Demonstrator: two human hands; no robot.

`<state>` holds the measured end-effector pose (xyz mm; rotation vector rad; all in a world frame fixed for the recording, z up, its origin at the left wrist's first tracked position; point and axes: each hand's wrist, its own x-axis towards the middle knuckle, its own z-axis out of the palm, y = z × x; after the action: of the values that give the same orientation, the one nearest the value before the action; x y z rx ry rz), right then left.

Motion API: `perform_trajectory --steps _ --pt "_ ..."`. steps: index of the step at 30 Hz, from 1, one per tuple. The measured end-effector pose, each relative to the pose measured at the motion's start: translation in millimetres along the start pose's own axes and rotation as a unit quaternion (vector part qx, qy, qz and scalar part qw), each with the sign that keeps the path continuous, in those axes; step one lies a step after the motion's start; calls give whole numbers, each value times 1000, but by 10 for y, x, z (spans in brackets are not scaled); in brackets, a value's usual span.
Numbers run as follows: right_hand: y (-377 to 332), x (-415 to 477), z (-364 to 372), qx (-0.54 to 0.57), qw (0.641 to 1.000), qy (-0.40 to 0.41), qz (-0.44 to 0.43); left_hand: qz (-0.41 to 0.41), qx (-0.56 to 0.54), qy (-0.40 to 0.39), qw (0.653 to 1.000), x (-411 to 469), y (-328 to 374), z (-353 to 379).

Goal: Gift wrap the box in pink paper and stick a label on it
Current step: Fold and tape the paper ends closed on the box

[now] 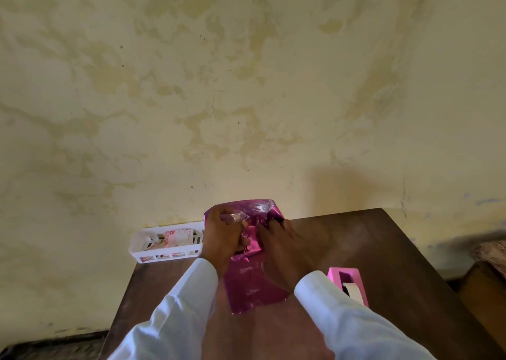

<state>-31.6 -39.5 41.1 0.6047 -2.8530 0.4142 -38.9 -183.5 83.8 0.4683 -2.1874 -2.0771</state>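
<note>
One white basket (138,250) holds several patterned cards (178,237).

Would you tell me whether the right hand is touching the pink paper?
Touching: the head view shows the right hand pressed flat on the pink paper.

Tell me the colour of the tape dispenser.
The tape dispenser is pink, with a whitish tape roll inside; the head view shows it.
</note>
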Motion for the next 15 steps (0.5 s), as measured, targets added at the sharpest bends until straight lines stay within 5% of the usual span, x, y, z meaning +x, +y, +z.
perform_trajectory --steps 15 --pt "-12 55 -101 -9 999 -49 3 11 36 44 998 -146 -104 15"
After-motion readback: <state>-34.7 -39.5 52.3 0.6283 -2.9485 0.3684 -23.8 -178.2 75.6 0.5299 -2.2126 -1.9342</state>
